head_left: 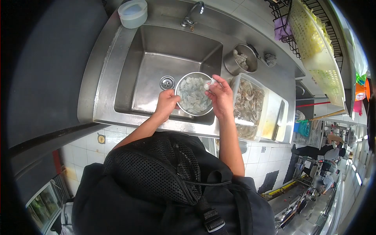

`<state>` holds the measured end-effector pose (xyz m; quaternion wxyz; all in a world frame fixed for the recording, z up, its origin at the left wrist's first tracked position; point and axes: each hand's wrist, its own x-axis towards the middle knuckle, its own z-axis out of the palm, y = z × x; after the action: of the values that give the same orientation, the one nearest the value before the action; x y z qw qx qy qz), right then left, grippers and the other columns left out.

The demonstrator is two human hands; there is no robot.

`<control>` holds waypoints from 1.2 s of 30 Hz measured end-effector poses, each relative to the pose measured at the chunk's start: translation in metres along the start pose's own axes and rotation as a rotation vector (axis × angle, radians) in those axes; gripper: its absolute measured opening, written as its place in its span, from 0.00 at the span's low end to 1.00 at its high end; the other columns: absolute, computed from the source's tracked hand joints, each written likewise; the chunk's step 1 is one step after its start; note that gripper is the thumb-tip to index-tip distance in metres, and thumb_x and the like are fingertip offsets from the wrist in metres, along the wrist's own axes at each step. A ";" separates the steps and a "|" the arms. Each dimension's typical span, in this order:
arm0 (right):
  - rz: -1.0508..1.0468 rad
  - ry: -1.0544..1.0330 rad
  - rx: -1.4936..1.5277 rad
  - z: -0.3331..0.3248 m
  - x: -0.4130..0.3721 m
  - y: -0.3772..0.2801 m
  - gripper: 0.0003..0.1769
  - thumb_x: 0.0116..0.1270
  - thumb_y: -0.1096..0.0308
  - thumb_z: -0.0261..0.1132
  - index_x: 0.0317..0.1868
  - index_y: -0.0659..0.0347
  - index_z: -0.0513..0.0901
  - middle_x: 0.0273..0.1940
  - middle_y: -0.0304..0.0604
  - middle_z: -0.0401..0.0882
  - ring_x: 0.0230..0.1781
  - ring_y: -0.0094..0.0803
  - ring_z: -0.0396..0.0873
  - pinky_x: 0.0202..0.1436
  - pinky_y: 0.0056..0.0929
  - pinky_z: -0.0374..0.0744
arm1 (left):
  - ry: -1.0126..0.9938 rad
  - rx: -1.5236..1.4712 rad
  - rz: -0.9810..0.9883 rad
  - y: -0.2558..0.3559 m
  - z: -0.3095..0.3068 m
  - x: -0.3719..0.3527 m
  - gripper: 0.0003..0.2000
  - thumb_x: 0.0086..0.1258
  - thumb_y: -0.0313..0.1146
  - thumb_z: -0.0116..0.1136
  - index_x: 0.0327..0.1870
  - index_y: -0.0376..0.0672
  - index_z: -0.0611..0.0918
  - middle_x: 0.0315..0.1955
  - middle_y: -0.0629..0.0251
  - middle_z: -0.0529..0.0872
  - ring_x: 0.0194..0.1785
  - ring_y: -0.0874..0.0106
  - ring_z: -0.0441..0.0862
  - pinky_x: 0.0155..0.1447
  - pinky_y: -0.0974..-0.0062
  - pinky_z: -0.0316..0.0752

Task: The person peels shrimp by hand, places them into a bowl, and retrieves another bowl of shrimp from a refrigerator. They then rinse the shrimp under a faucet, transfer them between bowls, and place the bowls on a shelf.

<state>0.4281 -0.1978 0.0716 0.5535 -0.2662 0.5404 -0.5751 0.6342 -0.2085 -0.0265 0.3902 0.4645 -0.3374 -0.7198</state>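
A round metal bowl (194,94) full of pale, translucent peeled shrimp (192,92) is over the front right part of the sink. My left hand (168,103) grips the bowl's left rim, thumb and fingers closed on it. At the right rim, my right hand (220,94) pinches a small whitish piece (210,84) with a reddish spot, over the shrimp. Just right of that hand stands a clear plastic container (248,107) of greyish, unpeeled-looking shrimp. Behind it, a metal pot (240,59) holds some pale pieces.
The steel sink (156,74) has a drain (167,82) and a faucet (192,13) behind. A lidded plastic tub (132,13) stands back left. On the right, a knife (279,119) lies on a white cutting board (272,113). Other people (327,152) are far off at right.
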 end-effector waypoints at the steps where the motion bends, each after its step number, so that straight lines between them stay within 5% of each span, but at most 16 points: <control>1: -0.001 0.001 0.001 -0.002 0.001 0.001 0.25 0.69 0.82 0.63 0.66 0.62 0.74 0.41 0.36 0.80 0.48 0.29 0.82 0.47 0.30 0.84 | -0.001 0.000 -0.002 0.001 0.000 0.000 0.04 0.62 0.21 0.58 0.27 0.40 0.77 0.29 0.66 0.82 0.32 0.73 0.84 0.36 0.72 0.85; 7: -0.108 0.078 -0.176 -0.011 0.004 0.009 0.23 0.67 0.81 0.67 0.62 0.63 0.78 0.42 0.35 0.82 0.44 0.26 0.83 0.47 0.28 0.83 | -0.032 0.008 0.018 -0.012 -0.006 0.007 0.04 0.62 0.20 0.58 0.28 0.39 0.78 0.28 0.66 0.82 0.32 0.73 0.84 0.36 0.72 0.85; 9: -0.188 -0.209 -0.706 -0.012 0.002 0.009 0.21 0.67 0.80 0.68 0.61 0.65 0.80 0.45 0.38 0.84 0.45 0.26 0.83 0.50 0.27 0.83 | -0.016 -0.026 0.022 -0.005 0.000 0.003 0.06 0.61 0.20 0.58 0.25 0.40 0.75 0.26 0.67 0.79 0.29 0.75 0.80 0.32 0.74 0.83; 13: -0.307 -0.140 -0.923 -0.008 -0.004 0.002 0.25 0.62 0.76 0.72 0.60 0.68 0.80 0.51 0.50 0.84 0.49 0.38 0.84 0.53 0.36 0.83 | -0.019 -0.013 -0.013 -0.008 -0.003 0.004 0.04 0.62 0.20 0.58 0.27 0.39 0.78 0.28 0.66 0.82 0.32 0.73 0.83 0.35 0.72 0.84; 16: -0.572 -0.238 -1.367 0.003 -0.019 -0.001 0.39 0.56 0.69 0.78 0.68 0.62 0.75 0.61 0.58 0.78 0.60 0.50 0.78 0.59 0.45 0.82 | 0.007 -0.046 -0.013 -0.005 0.001 0.002 0.04 0.61 0.20 0.58 0.27 0.39 0.78 0.28 0.66 0.82 0.31 0.74 0.83 0.34 0.72 0.83; 18: -0.476 -0.215 -1.639 0.017 -0.026 0.019 0.52 0.48 0.62 0.83 0.74 0.59 0.69 0.67 0.61 0.70 0.66 0.63 0.71 0.63 0.53 0.79 | -0.016 -0.024 0.000 -0.005 0.000 0.004 0.04 0.61 0.20 0.58 0.27 0.39 0.77 0.27 0.67 0.81 0.31 0.74 0.82 0.34 0.72 0.83; 21: -0.210 -0.129 -1.671 0.040 -0.019 0.028 0.59 0.44 0.60 0.84 0.78 0.54 0.63 0.70 0.63 0.65 0.65 0.67 0.70 0.63 0.54 0.80 | -0.003 -0.037 0.009 -0.008 0.005 0.005 0.08 0.59 0.20 0.58 0.23 0.41 0.74 0.24 0.70 0.76 0.27 0.77 0.78 0.29 0.72 0.82; 26: -0.231 -0.083 -1.686 0.030 0.007 0.063 0.45 0.47 0.71 0.77 0.70 0.54 0.73 0.67 0.62 0.68 0.61 0.66 0.74 0.60 0.53 0.81 | 0.028 -0.067 0.007 -0.016 0.000 0.006 0.12 0.58 0.19 0.58 0.19 0.43 0.70 0.19 0.73 0.71 0.22 0.80 0.73 0.24 0.72 0.82; 31: -0.350 -0.162 -1.569 0.017 0.030 0.072 0.26 0.48 0.77 0.70 0.52 0.61 0.84 0.52 0.62 0.80 0.50 0.60 0.83 0.55 0.48 0.83 | 0.019 0.028 0.002 -0.030 -0.017 0.015 0.03 0.61 0.20 0.57 0.27 0.38 0.79 0.25 0.67 0.81 0.27 0.74 0.82 0.33 0.72 0.84; 36: -0.427 -0.118 -1.332 0.024 0.035 0.038 0.24 0.48 0.78 0.69 0.50 0.64 0.85 0.47 0.61 0.83 0.50 0.59 0.83 0.57 0.47 0.81 | 0.049 -0.065 -0.016 -0.009 -0.018 0.010 0.04 0.62 0.21 0.57 0.27 0.37 0.78 0.26 0.67 0.81 0.28 0.75 0.83 0.33 0.72 0.85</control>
<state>0.4542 -0.2300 0.0336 0.1758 -0.6797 0.6827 -0.2026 0.6458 -0.2157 -0.0439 0.4075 0.4717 -0.3007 -0.7218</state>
